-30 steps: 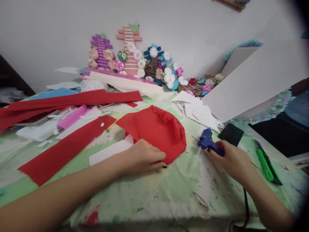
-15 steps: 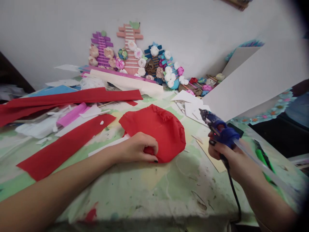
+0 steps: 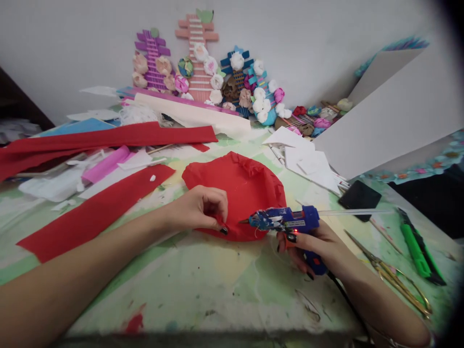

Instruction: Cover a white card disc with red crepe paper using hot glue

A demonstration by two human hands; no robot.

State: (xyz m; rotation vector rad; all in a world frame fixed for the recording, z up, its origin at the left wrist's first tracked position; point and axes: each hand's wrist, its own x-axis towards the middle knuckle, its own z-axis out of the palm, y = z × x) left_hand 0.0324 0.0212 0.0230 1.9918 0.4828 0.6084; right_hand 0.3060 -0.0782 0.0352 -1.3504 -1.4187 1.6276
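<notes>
A round red crepe-paper piece (image 3: 239,191) with a gathered, ruffled edge lies on the table in front of me. My left hand (image 3: 206,208) pinches its near left edge between thumb and fingers. A blue hot glue gun (image 3: 290,220) is gripped by my right hand (image 3: 315,246), its small red light lit. The nozzle points left, over the red paper and close to my left fingertips; whether it touches the paper I cannot tell. From its back sticks a clear glue stick (image 3: 351,211).
Red paper strips (image 3: 97,212) and white scraps lie at left. On the right are gold scissors (image 3: 391,273), a green utility knife (image 3: 416,246), a dark flat object (image 3: 360,199) and white card pieces (image 3: 310,166). Flower-decorated stick crafts (image 3: 197,58) lean on the wall.
My right hand has brought the glue gun leftward and down, from right of the red piece to over its near edge. My left hand keeps hold of the paper, its fingers slightly shifted.
</notes>
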